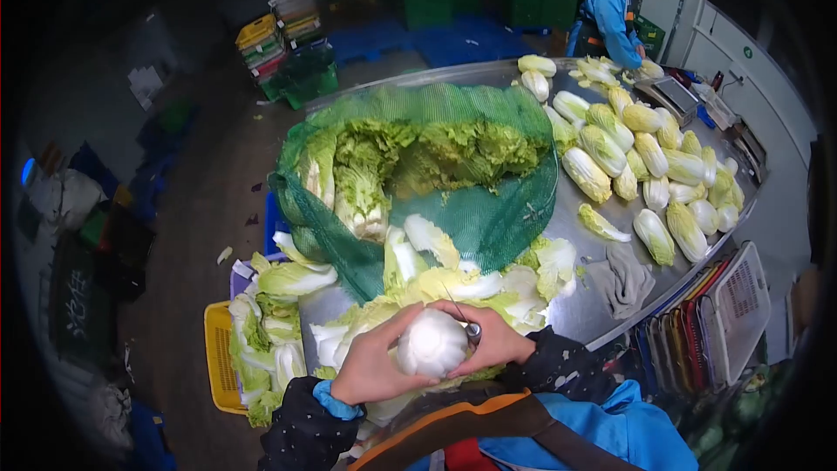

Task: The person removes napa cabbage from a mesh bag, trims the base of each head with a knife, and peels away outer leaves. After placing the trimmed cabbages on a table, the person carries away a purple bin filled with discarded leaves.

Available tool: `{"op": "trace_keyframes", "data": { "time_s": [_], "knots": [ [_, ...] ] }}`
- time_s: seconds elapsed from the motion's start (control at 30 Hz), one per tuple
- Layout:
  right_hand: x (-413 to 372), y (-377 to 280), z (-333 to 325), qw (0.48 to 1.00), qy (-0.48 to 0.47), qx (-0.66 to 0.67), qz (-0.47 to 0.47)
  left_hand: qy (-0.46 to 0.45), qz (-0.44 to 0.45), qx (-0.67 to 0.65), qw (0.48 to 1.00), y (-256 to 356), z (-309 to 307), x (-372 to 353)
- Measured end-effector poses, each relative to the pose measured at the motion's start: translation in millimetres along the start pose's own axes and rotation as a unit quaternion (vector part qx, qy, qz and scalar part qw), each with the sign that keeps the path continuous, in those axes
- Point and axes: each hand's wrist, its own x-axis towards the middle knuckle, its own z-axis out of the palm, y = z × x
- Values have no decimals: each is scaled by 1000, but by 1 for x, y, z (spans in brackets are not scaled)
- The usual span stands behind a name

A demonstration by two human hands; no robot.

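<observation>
Between my two hands is a napa cabbage (432,344), its round white base facing up at me. My left hand (373,365) wraps its left side, with the thumb near the top. My right hand (495,337) grips the other side and also has a small knife (473,331), whose thin blade points up and left past the cabbage. Loose trimmed cabbage leaves (453,284) lie on the metal table just beyond my hands. Behind them, a green mesh sack (471,227) lies with its mouth toward me, and untrimmed leafy cabbages (359,176) show inside.
Trimmed cabbages (649,157) are heaped at the table's right, near a grey cloth (621,279). Stacked crates (711,323) stand by the right edge. A yellow basket (221,358) of leaves sits at left. A person in blue (608,17) works at the far end.
</observation>
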Motion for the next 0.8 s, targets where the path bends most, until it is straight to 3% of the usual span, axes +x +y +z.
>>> {"op": "trace_keyframes", "data": {
  "time_s": [0.1,0.27,0.33,0.4,0.47,0.5,0.57,0.6,0.63,0.67,0.7,0.73,0.8],
  "knots": [
    [-17,13,13,997,2,69,17,-58,-3,43,997,0,3,-8],
    [-20,35,6,990,15,141,17,-113,1,-16,994,-27,-9,6],
    [-20,51,-4,982,58,175,33,-65,-81,-119,987,-29,-11,10],
    [-20,67,-18,953,91,285,41,-62,-124,-104,985,-15,-25,6],
    [-24,83,-37,893,215,391,60,-15,-116,-44,992,-23,-57,-5],
    [-26,80,-56,876,202,433,66,-14,-111,-46,993,-32,-68,-10],
    [-25,66,-84,862,209,459,47,52,-124,242,961,-55,-80,-18],
    [-19,53,-90,866,204,455,44,58,-121,242,961,-55,-69,-12],
    [-11,36,-94,923,161,347,-39,64,-157,67,983,-49,-48,-2],
    [-3,17,-96,958,114,232,-121,66,-187,-110,974,-44,-26,7],
    [5,-12,-97,978,37,156,-136,-69,-227,-455,858,-43,-4,12],
    [13,-40,-95,984,-42,77,-154,-195,-224,-730,616,-38,17,18],
    [6,-46,-88,974,-44,149,-168,-77,-109,-768,626,-15,48,39]
  ]
}}
